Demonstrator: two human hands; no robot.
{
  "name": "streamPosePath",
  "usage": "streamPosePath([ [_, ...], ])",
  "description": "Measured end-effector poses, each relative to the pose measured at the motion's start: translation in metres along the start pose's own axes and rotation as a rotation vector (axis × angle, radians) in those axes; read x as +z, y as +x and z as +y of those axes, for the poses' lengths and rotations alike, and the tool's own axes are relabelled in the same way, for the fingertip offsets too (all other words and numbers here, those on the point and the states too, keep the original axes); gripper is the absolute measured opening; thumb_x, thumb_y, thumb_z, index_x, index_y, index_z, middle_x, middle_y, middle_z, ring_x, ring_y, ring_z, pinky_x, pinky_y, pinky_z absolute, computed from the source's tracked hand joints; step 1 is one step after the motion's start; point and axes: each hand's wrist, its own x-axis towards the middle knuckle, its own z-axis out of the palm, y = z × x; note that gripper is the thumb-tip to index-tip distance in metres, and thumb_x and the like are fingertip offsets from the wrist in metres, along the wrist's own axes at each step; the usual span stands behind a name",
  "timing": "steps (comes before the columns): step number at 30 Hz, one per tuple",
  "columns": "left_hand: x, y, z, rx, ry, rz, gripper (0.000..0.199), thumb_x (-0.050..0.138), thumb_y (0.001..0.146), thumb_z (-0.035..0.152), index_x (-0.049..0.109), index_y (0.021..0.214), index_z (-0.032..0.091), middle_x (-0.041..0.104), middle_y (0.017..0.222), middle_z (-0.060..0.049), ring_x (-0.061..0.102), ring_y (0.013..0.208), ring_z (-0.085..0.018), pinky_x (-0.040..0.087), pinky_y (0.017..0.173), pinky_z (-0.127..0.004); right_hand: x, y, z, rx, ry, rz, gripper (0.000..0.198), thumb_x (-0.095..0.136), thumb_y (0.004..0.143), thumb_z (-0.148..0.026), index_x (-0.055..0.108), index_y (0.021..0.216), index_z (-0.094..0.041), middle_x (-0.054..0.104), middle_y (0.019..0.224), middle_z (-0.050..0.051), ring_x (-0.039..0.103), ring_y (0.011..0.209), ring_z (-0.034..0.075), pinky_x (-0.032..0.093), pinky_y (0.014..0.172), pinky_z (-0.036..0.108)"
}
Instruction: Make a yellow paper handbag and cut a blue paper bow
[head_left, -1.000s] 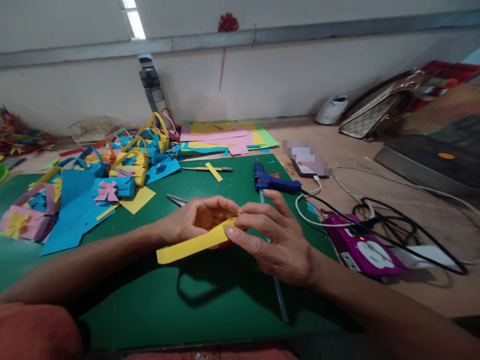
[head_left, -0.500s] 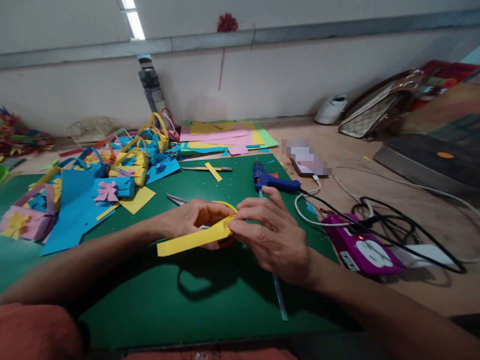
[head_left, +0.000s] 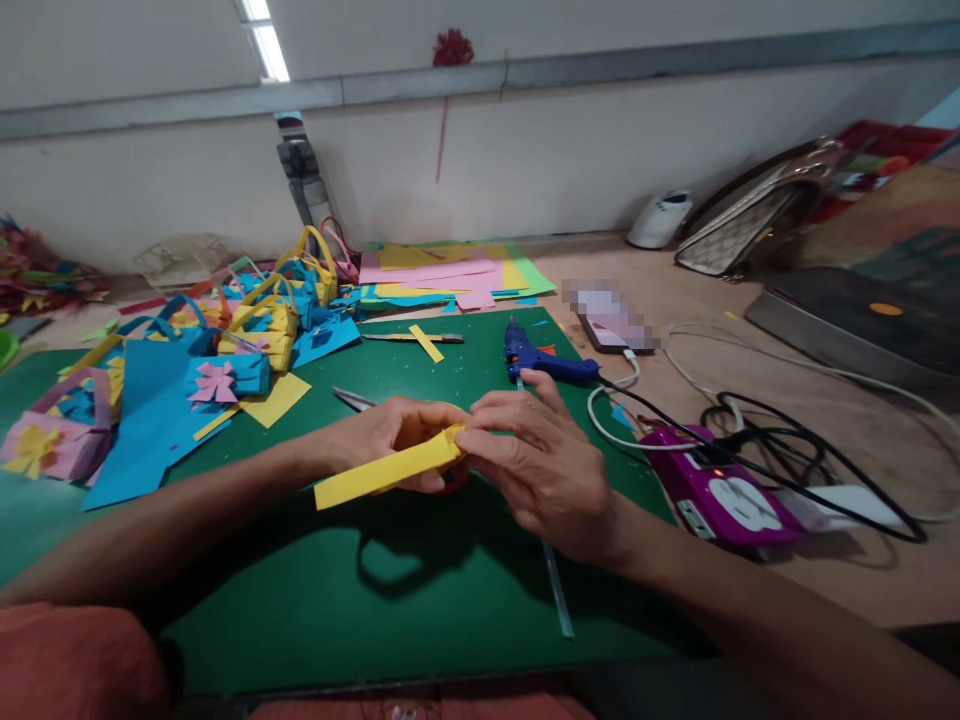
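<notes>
A yellow paper strip (head_left: 386, 470) is held between my two hands above the green cutting mat (head_left: 315, 620). My left hand (head_left: 397, 435) curls around it from behind, fingers partly hidden by the paper. At the strip's folded right end, the fingertips of my right hand (head_left: 547, 465) pinch the yellow paper. Below and behind my hands lie scissors (head_left: 351, 399), mostly covered, with only the blade tip plain. A blue glue gun (head_left: 551, 363) rests just beyond my right hand, and its clear glue stick (head_left: 556, 590) passes beneath that hand.
Small paper baskets (head_left: 259, 330) crowd the left, beside blue card (head_left: 146, 420). Coloured paper sheets (head_left: 457, 270) lie at the back near a craft knife (head_left: 382, 337). On the right are a phone (head_left: 611, 320), a purple power strip (head_left: 724, 490) and tangled cables (head_left: 795, 450).
My left hand has turned slightly, closing the gap behind the strip, and the yellow loop behind it shows less. My right hand keeps its pinch, barely shifted.
</notes>
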Motion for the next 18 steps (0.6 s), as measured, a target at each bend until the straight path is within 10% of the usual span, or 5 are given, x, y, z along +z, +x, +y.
streamPosePath([
  [8,0.008,0.006,-0.002,0.065,-0.366,0.038,0.063,0.075,0.063,0.038,0.050,0.118,0.021,0.066,0.088,-0.007,0.064,0.077,-0.022,0.051,0.069,-0.034,-0.001,0.004,0.005,0.067,0.045,0.046,0.021,0.057,0.081,-0.009,0.059,0.098,-0.020,0.069,0.091,0.005,0.064,0.092,0.019,0.038,0.095,0.046],
  [18,0.013,0.009,0.002,0.235,-0.599,0.314,0.046,0.070,0.069,0.043,0.056,0.105,0.018,0.064,0.086,-0.005,0.064,0.073,-0.019,0.054,0.066,-0.035,-0.001,0.004,0.000,0.257,0.134,0.126,0.015,0.057,0.086,-0.023,0.056,0.100,-0.019,0.066,0.093,0.005,0.063,0.087,0.018,0.050,0.077,0.033],
])
